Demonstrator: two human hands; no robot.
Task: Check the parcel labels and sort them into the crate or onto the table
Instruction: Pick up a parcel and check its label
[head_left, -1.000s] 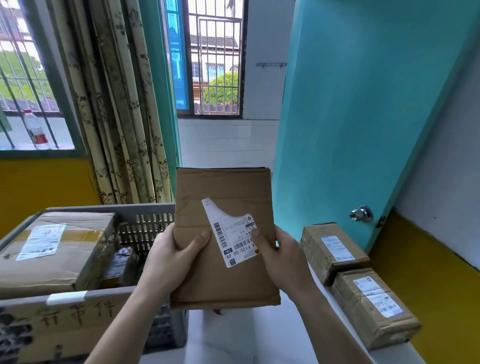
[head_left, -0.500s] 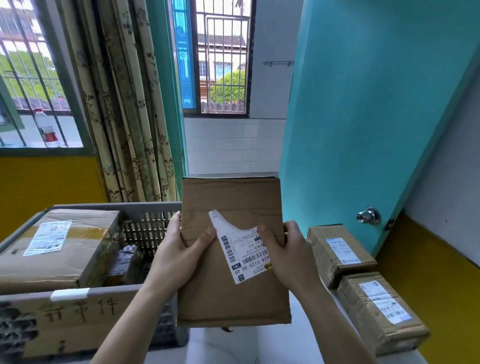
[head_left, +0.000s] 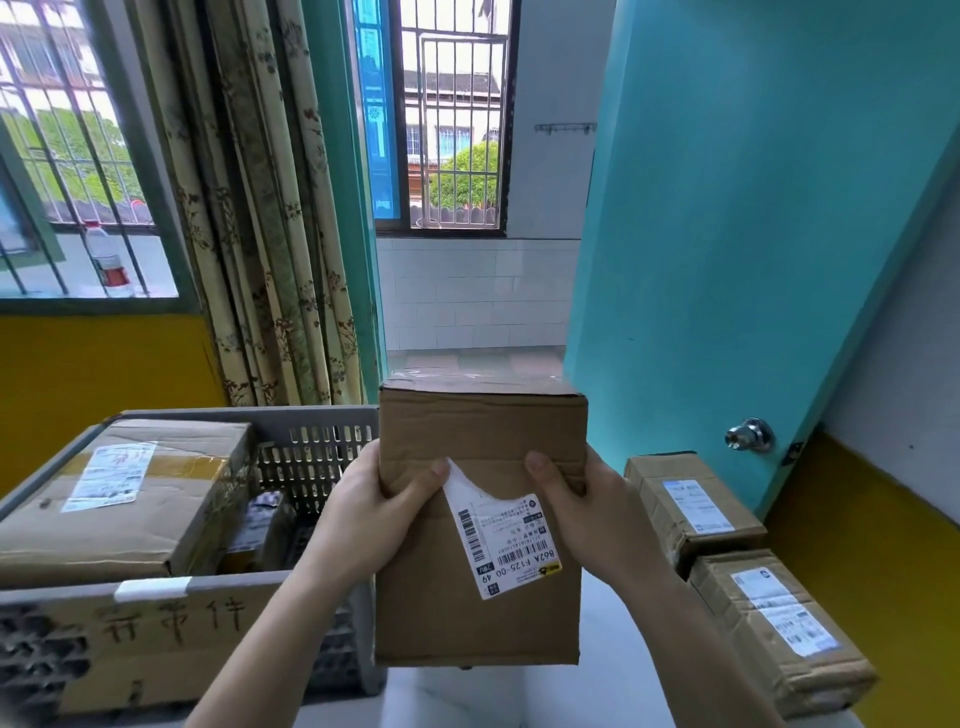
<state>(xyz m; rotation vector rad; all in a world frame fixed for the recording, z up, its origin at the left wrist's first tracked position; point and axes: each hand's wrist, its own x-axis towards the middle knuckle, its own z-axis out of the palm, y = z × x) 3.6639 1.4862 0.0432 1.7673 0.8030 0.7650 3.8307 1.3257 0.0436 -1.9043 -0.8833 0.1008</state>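
Thumbs of both hands press flat on the near face of a brown corrugated cardboard parcel (head_left: 480, 525) at frame centre; the remaining fingers curl round its side edges, out of sight behind it. Left hand (head_left: 370, 519) grips the left edge, right hand (head_left: 584, 514) the right edge, with the left thumb touching the torn upper corner of a white barcode shipping label (head_left: 506, 540) stuck askew on that face. The parcel is held in the air, near face tilted toward the camera.

Compared with half a second ago, the parcel sits tipped further back: its taped top face is now visible along the upper edge, and both thumbs lie higher on the near face.

Lower left: a grey perforated plastic crate (head_left: 317, 452) with a handwritten cardboard sign (head_left: 166, 639) on its front wall. Inside lie a large labelled brown carton (head_left: 130, 499) and, beside it, a small dark packet (head_left: 260, 525), partly hidden.

Lower right: two small labelled brown boxes (head_left: 693, 506) (head_left: 779, 629), touching end to end, rest on the white table (head_left: 467, 696) beside a turquoise door (head_left: 737, 234).
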